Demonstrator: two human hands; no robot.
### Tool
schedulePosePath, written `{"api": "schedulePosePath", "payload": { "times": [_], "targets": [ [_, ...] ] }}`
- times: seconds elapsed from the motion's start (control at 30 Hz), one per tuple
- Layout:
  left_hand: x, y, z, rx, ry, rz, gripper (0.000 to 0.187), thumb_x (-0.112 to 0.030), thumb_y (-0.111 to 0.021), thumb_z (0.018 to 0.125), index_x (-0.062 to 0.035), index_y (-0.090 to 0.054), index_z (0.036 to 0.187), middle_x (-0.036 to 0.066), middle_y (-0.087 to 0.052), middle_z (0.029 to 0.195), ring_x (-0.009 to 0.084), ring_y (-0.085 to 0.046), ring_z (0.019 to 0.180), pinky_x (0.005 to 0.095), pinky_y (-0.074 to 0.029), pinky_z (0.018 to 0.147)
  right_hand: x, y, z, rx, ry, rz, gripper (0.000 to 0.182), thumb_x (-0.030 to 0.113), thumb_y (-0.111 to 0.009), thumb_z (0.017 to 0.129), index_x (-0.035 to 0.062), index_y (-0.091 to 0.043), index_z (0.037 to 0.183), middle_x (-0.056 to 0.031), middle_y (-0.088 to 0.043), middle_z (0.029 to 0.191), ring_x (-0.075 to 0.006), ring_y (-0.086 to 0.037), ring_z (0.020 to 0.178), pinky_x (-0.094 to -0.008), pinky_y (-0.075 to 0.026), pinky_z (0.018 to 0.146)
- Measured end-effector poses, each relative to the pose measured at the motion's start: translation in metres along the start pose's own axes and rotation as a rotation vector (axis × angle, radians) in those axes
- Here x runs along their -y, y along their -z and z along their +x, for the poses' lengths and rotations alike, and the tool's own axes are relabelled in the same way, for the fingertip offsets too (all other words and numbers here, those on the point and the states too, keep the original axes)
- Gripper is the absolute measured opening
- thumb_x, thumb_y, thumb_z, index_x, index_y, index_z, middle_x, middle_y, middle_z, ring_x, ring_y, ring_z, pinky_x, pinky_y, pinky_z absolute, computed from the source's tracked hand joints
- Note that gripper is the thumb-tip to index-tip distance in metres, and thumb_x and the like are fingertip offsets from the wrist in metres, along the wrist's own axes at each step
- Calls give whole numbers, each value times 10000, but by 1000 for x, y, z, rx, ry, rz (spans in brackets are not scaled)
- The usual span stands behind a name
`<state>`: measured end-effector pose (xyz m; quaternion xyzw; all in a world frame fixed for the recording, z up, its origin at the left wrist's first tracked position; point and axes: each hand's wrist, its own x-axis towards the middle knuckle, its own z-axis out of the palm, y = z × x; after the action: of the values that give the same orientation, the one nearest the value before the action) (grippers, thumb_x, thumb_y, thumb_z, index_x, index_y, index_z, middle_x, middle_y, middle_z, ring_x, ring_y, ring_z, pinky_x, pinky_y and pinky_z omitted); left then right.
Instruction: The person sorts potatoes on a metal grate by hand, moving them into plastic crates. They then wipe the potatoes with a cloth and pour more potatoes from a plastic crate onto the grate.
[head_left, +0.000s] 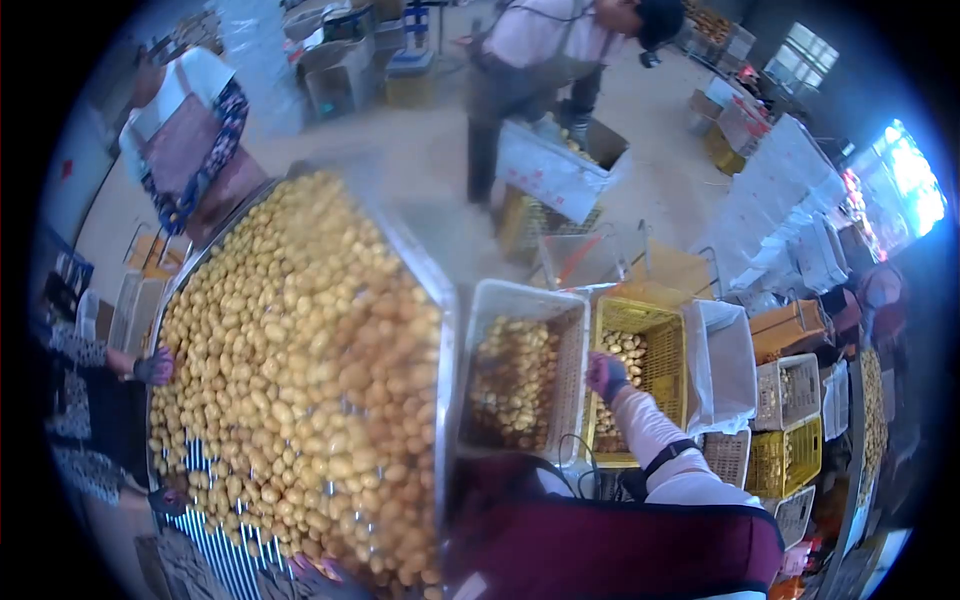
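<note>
My right hand [606, 377], in a purple and grey glove, is over the left side of a yellow crate [677, 375] holding some small round yellowish items. Its fingers look curled closed; whatever they hold, if anything, is hidden. Left of that crate, a whitish crate [573, 360] holds many more of these items. A large metal-rimmed table [447, 345] is heaped with small round yellowish items [270, 330], which look like potatoes. My left hand cannot be made out in view.
A co-worker's gloved hands [155, 367] touch the table's left side; another gloved hand [318, 571] is at its bottom edge. One person stands behind the table, and another bends over a white box [545, 170]. A lined crate [722, 365] and several crates stand right.
</note>
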<state>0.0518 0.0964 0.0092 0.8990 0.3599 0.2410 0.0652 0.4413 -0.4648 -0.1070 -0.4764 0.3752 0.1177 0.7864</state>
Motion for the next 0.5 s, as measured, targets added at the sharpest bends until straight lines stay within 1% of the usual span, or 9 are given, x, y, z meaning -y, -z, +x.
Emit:
{"api": "schedulePosePath", "payload": {
  "times": [0.07, 0.1, 0.13, 0.2, 0.27, 0.3, 0.33, 0.4, 0.5],
  "targets": [
    [14, 0, -8, -31, 197, -129, 706, -504, -441, 1024, -10, -346, 1519, 238, -306, 1568, 424, -290, 1447, 539, -248, 1179, 9, -11, -8, -117, 30, -215, 174, 182, -689, 906, 192, -550, 802, 20, -502, 594, -161, -506, 484, -341, -471, 510],
    [27, -4, -17, -56, 304, -186, 674, -462, -445, 1035, -13, -334, 1526, 229, -257, 1592, 401, -258, 1468, 517, -212, 1200, 6, -15, -3, -142, 19, -271, 291, 213, -697, 906, 164, -426, 1001, -24, -485, 809, -181, -517, 662, -347, -467, 622],
    [37, -2, -29, -98, 421, -230, 644, -419, -450, 1046, -16, -322, 1532, 221, -209, 1617, 379, -226, 1488, 495, -176, 1222, -1, -12, 14, -117, 38, -356, 511, 243, -705, 905, 135, -303, 1200, -67, -467, 1025, -201, -527, 841, -353, -464, 735],
    [57, -9, -50, -36, 377, -115, 635, -387, -471, 1044, -13, -315, 1534, 226, -240, 1605, 385, -231, 1486, 513, -165, 1217, -27, -25, 44, -8, 190, -640, 989, 303, -722, 903, 77, -56, 1599, -154, -433, 1455, -240, -547, 1197, -365, -457, 959],
    [73, -31, -78, -72, 246, 124, 599, -308, -511, 1025, 6, -352, 1511, 249, -340, 1559, 392, -290, 1460, 551, -212, 1183, -40, -105, -16, 4, 891, -1150, 847, 338, -720, 902, -14, -278, 1533, -235, -399, 1489, -349, -450, 1325, -426, -370, 1101],
    [60, -28, -85, 44, 158, 286, 670, -356, -540, 1003, 8, -325, 1522, 264, -321, 1564, 410, -276, 1462, 572, -192, 1182, -40, -146, -47, 160, 1129, -1269, 736, 307, -710, 899, -47, -391, 1460, -261, -434, 1442, -401, -430, 1347, -460, -340, 1131],
    [36, -29, -84, 180, 65, 429, 743, -403, -570, 980, 11, -297, 1533, 279, -302, 1569, 428, -262, 1464, 592, -172, 1181, -44, -189, -86, 345, 1238, -1273, 717, 296, -710, 888, -47, -410, 1442, -268, -445, 1427, -418, -428, 1342, -464, -340, 1131],
    [-15, -20, -65, 191, 183, 29, 935, -518, -645, 905, -22, -216, 1573, 273, -195, 1617, 451, -163, 1505, 602, -83, 1202, -78, -252, -130, 650, 1489, -1374, 687, 280, -714, 851, -46, -462, 1400, -266, -481, 1377, -435, -440, 1316, -488, -345, 1124],
    [-51, -21, -49, 279, 209, 39, 973, -508, -722, 837, -58, -250, 1559, 289, -218, 1602, 462, -192, 1495, 673, -79, 1163, -142, -318, -184, 1253, 1415, -1227, 626, 389, -667, 865, 74, -520, 1385, -228, -442, 1426, -447, -397, 1342, -557, -297, 1128]
  ]
}}
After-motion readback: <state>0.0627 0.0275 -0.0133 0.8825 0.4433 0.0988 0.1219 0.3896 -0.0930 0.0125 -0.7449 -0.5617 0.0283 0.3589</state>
